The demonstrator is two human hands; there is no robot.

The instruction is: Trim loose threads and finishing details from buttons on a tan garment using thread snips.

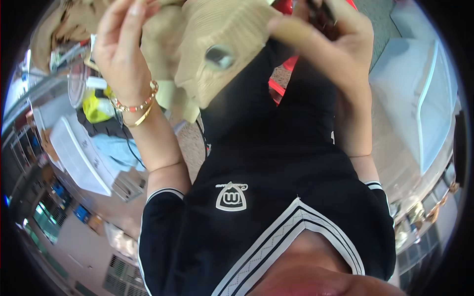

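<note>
A tan ribbed knit cloth (232,29) hangs over my lap at the top of the view, with a round grey-white spot (219,57) near its lower part. At its left side is my left hand (123,42), its fingers bent together at the cloth's upper edge; the fingertips are partly cut off by the frame. My right hand (340,47) is curled around a small dark tool (322,12), whose kind is blurred and partly hidden. The right thumb points toward the right edge of the cloth. A paler flap (185,101) hangs below the cloth.
A large translucent plastic bin (410,93) stands at my right. On my left are a white tray (79,155), a yellow bag (96,106), light blue cloth (116,150) and a dark cable. More tan cloth (74,22) is heaped at the upper left. Something red (276,88) shows between my legs.
</note>
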